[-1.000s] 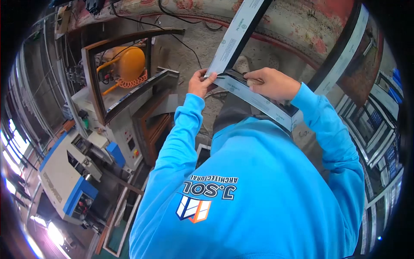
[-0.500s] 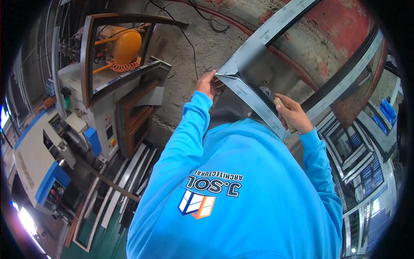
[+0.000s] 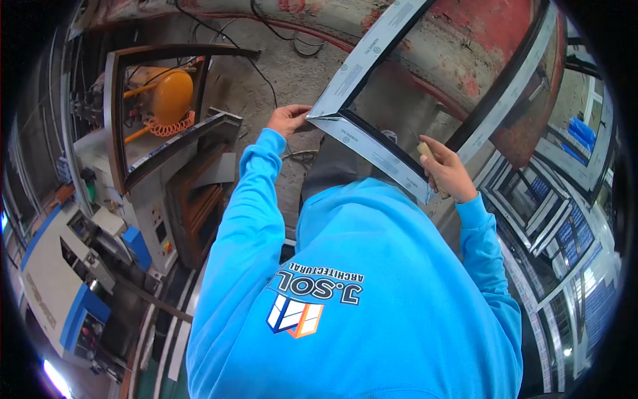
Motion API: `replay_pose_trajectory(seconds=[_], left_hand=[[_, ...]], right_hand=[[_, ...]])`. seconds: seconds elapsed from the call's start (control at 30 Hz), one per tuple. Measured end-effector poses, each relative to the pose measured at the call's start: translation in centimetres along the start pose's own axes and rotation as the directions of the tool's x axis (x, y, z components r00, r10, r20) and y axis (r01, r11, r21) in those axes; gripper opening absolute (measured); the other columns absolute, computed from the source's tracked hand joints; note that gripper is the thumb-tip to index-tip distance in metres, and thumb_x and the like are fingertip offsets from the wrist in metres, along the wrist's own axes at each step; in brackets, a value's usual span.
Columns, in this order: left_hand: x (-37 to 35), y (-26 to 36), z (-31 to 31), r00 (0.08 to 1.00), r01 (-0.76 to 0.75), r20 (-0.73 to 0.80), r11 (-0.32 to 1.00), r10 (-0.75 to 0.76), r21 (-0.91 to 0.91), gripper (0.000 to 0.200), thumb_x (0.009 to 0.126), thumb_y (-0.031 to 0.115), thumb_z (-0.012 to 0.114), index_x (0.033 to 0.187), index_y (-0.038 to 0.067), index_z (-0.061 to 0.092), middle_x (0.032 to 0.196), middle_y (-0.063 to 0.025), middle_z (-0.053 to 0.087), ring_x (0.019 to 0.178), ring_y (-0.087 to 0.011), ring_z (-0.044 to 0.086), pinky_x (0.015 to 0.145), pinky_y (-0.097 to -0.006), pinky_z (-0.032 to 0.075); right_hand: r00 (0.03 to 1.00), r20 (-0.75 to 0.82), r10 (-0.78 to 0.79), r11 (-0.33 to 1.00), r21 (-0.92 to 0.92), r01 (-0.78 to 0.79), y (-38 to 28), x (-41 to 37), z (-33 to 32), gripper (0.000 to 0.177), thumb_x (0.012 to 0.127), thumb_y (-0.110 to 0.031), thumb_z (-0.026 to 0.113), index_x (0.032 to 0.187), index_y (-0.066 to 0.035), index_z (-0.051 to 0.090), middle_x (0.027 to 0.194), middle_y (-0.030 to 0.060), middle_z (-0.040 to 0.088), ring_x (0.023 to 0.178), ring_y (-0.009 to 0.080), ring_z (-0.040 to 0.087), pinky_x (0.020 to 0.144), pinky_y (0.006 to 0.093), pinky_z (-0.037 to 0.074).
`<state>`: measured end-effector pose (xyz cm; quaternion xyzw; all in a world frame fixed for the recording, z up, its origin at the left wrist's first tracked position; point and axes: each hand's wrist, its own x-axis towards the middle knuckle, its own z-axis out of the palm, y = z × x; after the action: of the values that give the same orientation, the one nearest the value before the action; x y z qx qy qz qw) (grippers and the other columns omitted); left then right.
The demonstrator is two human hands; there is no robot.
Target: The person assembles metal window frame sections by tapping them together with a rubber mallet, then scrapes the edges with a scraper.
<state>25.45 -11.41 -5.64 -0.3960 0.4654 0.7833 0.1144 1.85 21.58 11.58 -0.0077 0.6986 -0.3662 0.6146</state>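
A frame [image 3: 372, 143] covered in pale printed protective film stretches in front of my body, with dark inner edges. At its left corner, where two profiles meet in a mitred joint, my left hand [image 3: 290, 121] pinches the tip of the film or profile. My right hand [image 3: 446, 169] is wrapped round the light wooden handle [image 3: 425, 151] of a thin tool, just beyond the frame's near right corner. The tool's narrow metal end points up and away from me. Part of the handle is hidden by my fingers.
On the left stand a brown frame [image 3: 114, 120], an orange tank [image 3: 174, 94] with a coiled hose, and a white and blue machine [image 3: 50, 266]. Beyond the frame lies a red, dirt-stained surface [image 3: 488, 46]. More frames [image 3: 531, 199] are stacked at the right. A black cable crosses the floor.
The view has shifted, and my left hand and the frame's corner now appear further left. My right hand still holds the wooden handle, whose thin metal end now shows more clearly.
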Motion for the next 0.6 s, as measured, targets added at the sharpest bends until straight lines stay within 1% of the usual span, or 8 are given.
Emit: replay_pose_trajectory(seconds=[0.17, 0.23, 0.27, 0.3, 0.33, 0.4, 0.47, 0.6], left_hand=[[-1.3, 2.8, -0.6, 0.986, 0.107, 0.118, 0.989, -0.119, 0.101, 0.046, 0.095, 0.020, 0.067, 0.135, 0.000, 0.057, 0.124, -0.0123, 0.066, 0.110, -0.0257, 0.065, 0.094, -0.0404, 0.054], [-1.5, 2.9, -0.7, 0.989, 0.109, 0.096, 0.994, -0.110, 0.017, 0.052, 0.096, 0.032, 0.064, 0.137, 0.002, 0.055, 0.131, -0.0127, 0.061, 0.119, -0.0281, 0.060, 0.097, -0.0451, 0.049], [-1.0, 2.3, -1.3, 0.991, 0.101, 0.098, 0.994, -0.096, -0.044, 0.052, 0.096, 0.034, 0.064, 0.137, 0.002, 0.056, 0.130, -0.0115, 0.062, 0.117, -0.0275, 0.060, 0.096, -0.0444, 0.049], [0.0, 2.0, -1.8, 0.992, 0.079, 0.107, 0.991, -0.067, -0.108, 0.052, 0.096, 0.035, 0.064, 0.136, 0.003, 0.056, 0.129, -0.0103, 0.062, 0.116, -0.0269, 0.061, 0.094, -0.0437, 0.050], [0.3, 2.4, -1.4, 0.996, 0.072, 0.058, 0.997, -0.072, -0.002, 0.052, 0.096, 0.036, 0.065, 0.136, 0.004, 0.057, 0.127, -0.0084, 0.062, 0.115, -0.0251, 0.061, 0.095, -0.0433, 0.050], [2.7, 0.5, -1.2, 0.992, -0.119, 0.074, 0.932, 0.100, 0.341, 0.057, 0.094, 0.038, 0.069, 0.136, 0.001, 0.056, 0.127, -0.0111, 0.062, 0.115, -0.0208, 0.059, 0.095, -0.0367, 0.050], [2.2, 1.2, 1.6, 0.955, -0.295, 0.156, 0.779, 0.250, 0.553, 0.055, 0.095, 0.036, 0.067, 0.132, -0.003, 0.053, 0.120, -0.0134, 0.063, 0.110, -0.0206, 0.059, 0.097, -0.0356, 0.047], [1.2, 0.9, 2.8, 0.964, -0.258, 0.094, 0.777, 0.250, 0.575, 0.066, 0.099, 0.041, 0.060, 0.142, -0.003, 0.039, 0.125, -0.0180, 0.060, 0.114, -0.0244, 0.058, 0.100, -0.0352, 0.045]], right_hand=[[0.966, -0.230, -0.114, 0.993, -0.052, 0.105, 3.1, -1.4, 1.1, 0.054, 0.092, -0.018, 0.067, 0.141, -0.004, 0.049, 0.078, 0.0049, 0.055, 0.059, 0.0184, 0.057, 0.053, 0.0320, 0.048], [0.902, -0.354, -0.247, 0.852, -0.523, 0.028, 5.6, -1.8, 0.9, 0.041, 0.087, -0.018, 0.071, 0.121, -0.001, 0.058, 0.091, 0.0137, 0.060, 0.074, 0.0333, 0.061, 0.068, 0.0416, 0.051], [0.888, -0.390, -0.245, 0.860, -0.510, 0.014, 6.9, -2.2, 1.3, 0.041, 0.087, -0.018, 0.071, 0.121, -0.001, 0.058, 0.091, 0.0137, 0.060, 0.074, 0.0333, 0.061, 0.068, 0.0416, 0.051], [0.766, -0.524, -0.372, 0.842, -0.539, 0.040, 8.2, -2.5, 1.8, 0.037, 0.085, -0.020, 0.072, 0.113, -0.001, 0.058, 0.101, 0.0186, 0.059, 0.084, 0.0392, 0.059, 0.074, 0.0457, 0.050], [0.597, -0.628, -0.498, 0.809, -0.584, 0.060, 9.6, -2.5, 1.6, 0.034, 0.084, -0.021, 0.073, 0.106, -0.001, 0.058, 0.111, 0.0234, 0.057, 0.094, 0.0451, 0.058, 0.080, 0.0497, 0.049], [0.491, -0.657, -0.572, 0.741, -0.670, -0.034, 13.7, -1.3, 0.3, 0.037, 0.084, -0.023, 0.074, 0.109, -0.002, 0.058, 0.122, 0.0263, 0.051, 0.105, 0.0478, 0.056, 0.084, 0.0516, 0.048], [0.450, -0.716, -0.534, 0.826, -0.555, 0.097, 15.0, -0.1, 0.9, 0.039, 0.083, -0.025, 0.075, 0.109, -0.002, 0.057, 0.124, 0.0275, 0.047, 0.107, 0.0504, 0.054, 0.088, 0.0531, 0.048], [0.511, -0.776, -0.370, 0.896, -0.444, -0.025, 13.8, 1.8, 1.9, 0.044, 0.082, -0.027, 0.076, 0.110, -0.004, 0.051, 0.127, 0.0282, 0.044, 0.104, 0.0536, 0.055, 0.088, 0.0566, 0.048]])
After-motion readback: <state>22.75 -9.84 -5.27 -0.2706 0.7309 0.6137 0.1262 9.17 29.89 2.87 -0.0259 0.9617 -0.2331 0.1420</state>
